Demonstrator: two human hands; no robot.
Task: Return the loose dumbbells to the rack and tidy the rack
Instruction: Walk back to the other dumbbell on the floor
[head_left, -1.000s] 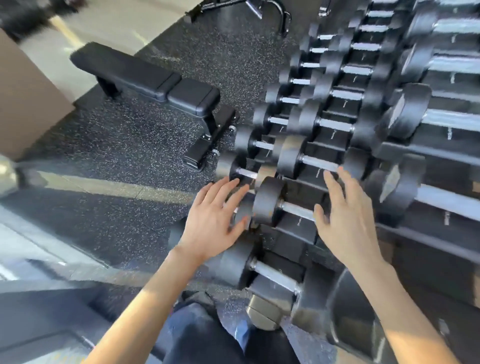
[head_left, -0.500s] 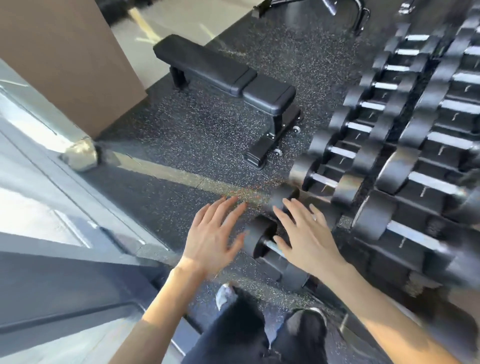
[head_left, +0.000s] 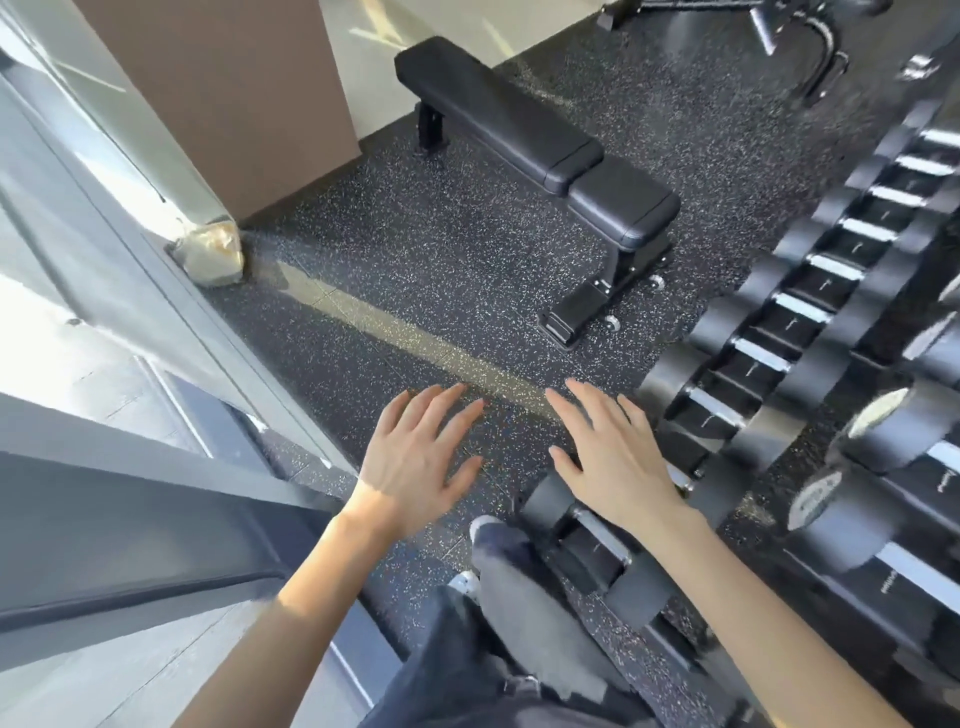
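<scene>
The dumbbell rack (head_left: 810, 332) fills the right side, with rows of black dumbbells with silver handles lying on its tiers. A small black dumbbell (head_left: 592, 535) sits on the lowest tier, just under my right wrist. My right hand (head_left: 613, 457) hovers above that dumbbell's near end, fingers spread, holding nothing. My left hand (head_left: 415, 457) is held out over the speckled floor to the left of the rack, also spread and holding nothing. No loose dumbbell shows on the floor in view.
A black flat bench (head_left: 540, 150) stands on the speckled rubber floor beyond my hands. A brown pillar (head_left: 234, 104) and a grey window frame (head_left: 156, 322) border the left. My dark trouser legs (head_left: 519, 623) are at the bottom, close to the rack's end.
The view has swung left and away from the rack. Both hands have come off the rack's dumbbells and now hover spread over the floor and the rack's near end.
</scene>
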